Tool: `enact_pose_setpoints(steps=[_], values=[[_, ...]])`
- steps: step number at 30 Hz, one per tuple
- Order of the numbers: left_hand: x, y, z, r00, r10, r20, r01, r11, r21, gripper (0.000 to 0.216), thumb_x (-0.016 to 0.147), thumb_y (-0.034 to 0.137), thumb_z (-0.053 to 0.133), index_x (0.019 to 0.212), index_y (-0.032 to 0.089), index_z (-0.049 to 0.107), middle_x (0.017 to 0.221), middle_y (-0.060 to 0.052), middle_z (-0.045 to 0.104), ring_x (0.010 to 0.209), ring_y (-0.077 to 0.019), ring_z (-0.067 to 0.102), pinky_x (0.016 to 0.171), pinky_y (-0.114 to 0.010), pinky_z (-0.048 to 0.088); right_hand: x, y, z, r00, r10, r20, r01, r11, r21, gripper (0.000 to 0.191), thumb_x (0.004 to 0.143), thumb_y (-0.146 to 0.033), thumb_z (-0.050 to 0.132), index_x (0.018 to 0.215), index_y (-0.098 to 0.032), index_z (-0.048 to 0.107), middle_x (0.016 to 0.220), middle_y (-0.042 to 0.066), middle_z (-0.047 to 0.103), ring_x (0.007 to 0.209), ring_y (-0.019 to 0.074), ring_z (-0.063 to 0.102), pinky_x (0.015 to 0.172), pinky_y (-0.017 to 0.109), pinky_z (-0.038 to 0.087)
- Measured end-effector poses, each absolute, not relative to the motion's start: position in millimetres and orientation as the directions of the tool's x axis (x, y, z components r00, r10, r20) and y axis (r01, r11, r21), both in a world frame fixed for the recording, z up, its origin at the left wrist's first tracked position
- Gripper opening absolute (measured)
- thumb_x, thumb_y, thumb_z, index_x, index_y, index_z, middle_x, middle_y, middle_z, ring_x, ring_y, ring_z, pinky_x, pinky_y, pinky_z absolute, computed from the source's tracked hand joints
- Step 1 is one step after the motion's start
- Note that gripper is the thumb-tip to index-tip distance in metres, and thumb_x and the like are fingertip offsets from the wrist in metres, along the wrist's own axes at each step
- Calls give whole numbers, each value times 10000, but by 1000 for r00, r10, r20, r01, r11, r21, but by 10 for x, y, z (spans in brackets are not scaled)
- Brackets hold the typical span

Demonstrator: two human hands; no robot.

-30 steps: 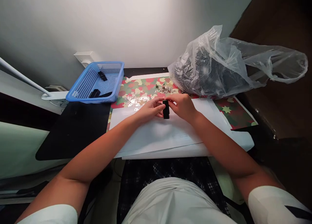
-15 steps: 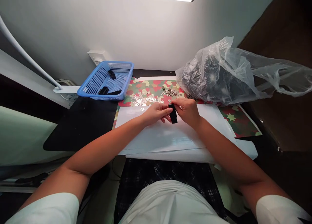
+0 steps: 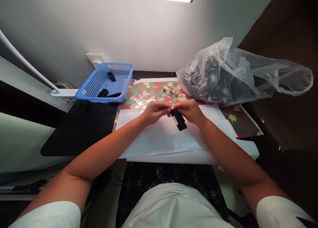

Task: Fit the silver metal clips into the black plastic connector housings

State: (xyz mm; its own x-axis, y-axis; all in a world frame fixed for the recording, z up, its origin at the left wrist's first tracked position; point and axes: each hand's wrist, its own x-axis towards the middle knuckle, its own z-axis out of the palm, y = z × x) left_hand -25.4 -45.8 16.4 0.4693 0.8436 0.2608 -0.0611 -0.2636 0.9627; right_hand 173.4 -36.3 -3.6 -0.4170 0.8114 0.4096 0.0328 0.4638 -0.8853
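Evidently both hands are working close together: the right grip [image 3: 190, 111] is clenching the upper end of a black rectangular piece [image 3: 179, 120] between its fingers, and the left grip [image 3: 156, 111] is pressing its fingertips against that same end, so the piece is hanging slantwise just below and between them, seemingly clear of the sheet; a pale strip is showing along its face. Beneath the grips a broad white paper sheet [image 3: 159, 138] is lying over camouflage-patterned paper [image 3: 159, 85], apparently keeping a plain surface under the work; small silver metal pieces [image 3: 141, 104] are scattering just ahead of them; a blue plastic mesh basket [image 3: 116, 99] is sitting ahead and left, holding small black items [image 3: 111, 76]; a clear plastic bag [image 3: 216, 74] of dark contents is slumping ahead and right; the black counter [image 3: 79, 128] is stretching left, below a white wall [image 3: 124, 32].
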Motion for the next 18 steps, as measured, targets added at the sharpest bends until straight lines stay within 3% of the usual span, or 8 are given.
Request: enact_pose_setpoints(steps=[8, 13, 18], values=[[-288, -427, 115, 523, 842, 130, -60, -115, 991, 433, 717, 562, 800, 770, 138, 728, 679, -53, 692, 608, -142, 664, 584, -262, 482, 1698, -357, -27, -463, 837, 291, -143, 254, -957, 354, 695, -563, 815, 711, -212, 772, 663, 33, 719, 602, 175, 663, 565, 316, 546], [-294, -400, 88, 527, 842, 114, -99, -72, 992, 436, 727, 561, 793, 809, 141, 716, 714, -52, 713, 645, -138, 666, 638, -270, 512, 1687, -340, -55, -425, 864, 268, -147, 226, -963, 373, 667, -577, 826, 717, -211, 773, 667, 30, 726, 608, 179, 676, 565, 309, 556], [-352, -344, 132, 577, 811, 99, -35, -97, 995, 412, 738, 532, 795, 748, 134, 684, 667, -39, 676, 625, -116, 626, 609, -240, 468, 1626, -327, -111, -475, 820, 318, -206, 248, -947, 345, 718, -548, 806, 771, -208, 782, 738, 45, 757, 687, 196, 720, 675, 342, 596]])
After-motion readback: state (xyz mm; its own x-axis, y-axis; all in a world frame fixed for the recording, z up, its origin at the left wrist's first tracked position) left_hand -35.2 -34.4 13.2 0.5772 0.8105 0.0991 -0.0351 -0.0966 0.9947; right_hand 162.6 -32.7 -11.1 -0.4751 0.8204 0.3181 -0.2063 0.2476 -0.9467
